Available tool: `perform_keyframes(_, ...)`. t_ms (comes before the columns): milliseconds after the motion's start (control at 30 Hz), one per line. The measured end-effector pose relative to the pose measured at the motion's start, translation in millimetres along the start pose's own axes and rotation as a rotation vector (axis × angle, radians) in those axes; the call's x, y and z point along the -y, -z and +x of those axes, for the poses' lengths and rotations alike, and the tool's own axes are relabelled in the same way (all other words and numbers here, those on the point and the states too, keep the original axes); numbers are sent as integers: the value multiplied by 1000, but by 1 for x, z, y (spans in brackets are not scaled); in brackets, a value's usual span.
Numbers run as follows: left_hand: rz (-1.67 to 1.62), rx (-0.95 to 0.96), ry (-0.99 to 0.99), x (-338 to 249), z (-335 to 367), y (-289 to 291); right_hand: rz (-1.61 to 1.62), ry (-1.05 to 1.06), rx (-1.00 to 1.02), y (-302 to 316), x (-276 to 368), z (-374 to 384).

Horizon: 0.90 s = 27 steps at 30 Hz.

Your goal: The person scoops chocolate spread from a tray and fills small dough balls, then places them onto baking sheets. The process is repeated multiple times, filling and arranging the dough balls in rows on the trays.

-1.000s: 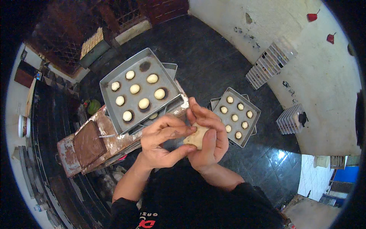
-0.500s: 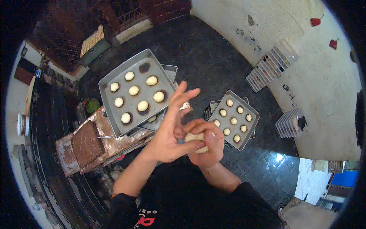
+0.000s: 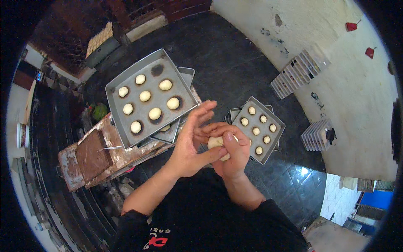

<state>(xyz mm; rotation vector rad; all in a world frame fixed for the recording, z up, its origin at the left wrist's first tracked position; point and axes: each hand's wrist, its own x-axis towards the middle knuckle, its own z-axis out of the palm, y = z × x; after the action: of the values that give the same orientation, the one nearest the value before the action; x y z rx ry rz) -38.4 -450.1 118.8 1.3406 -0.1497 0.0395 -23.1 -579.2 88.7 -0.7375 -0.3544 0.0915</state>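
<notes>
A pale dough ball is between my two hands, in front of my chest. My right hand is closed round it, with the thumb folded over the top. My left hand presses its thumb into the near side, while its fingers stretch up along the far side. Fingers hide part of the dough. Just beyond my left hand, a square metal baking tray carries several spaced dough balls; a dark patch shows near its far corner.
The tray rests on other trays over a worn wooden bench at left. To the right, another metal tray with several dough balls tops a stack. Pale slatted racks stand along the wall. The floor is dark tile.
Both hands still hold the dough ball; my left fingers have dipped and drawn closer together. The right thumb has shifted up over the dough. The whole view has moved slightly.
</notes>
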Motion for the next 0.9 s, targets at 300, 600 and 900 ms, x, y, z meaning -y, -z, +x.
perform_keyframes(300, 685, -89, -434, -7, -9, 3, -238, 223, -233, -15, 0, 17)
perform_keyframes(600, 655, -141, -483, -7, 5, -7, -431, 282, -158, -8, 4, 26)
perform_keyframes(900, 706, -65, -502, 9, 13, -1, -31, -173, -174, -3, 14, 30)
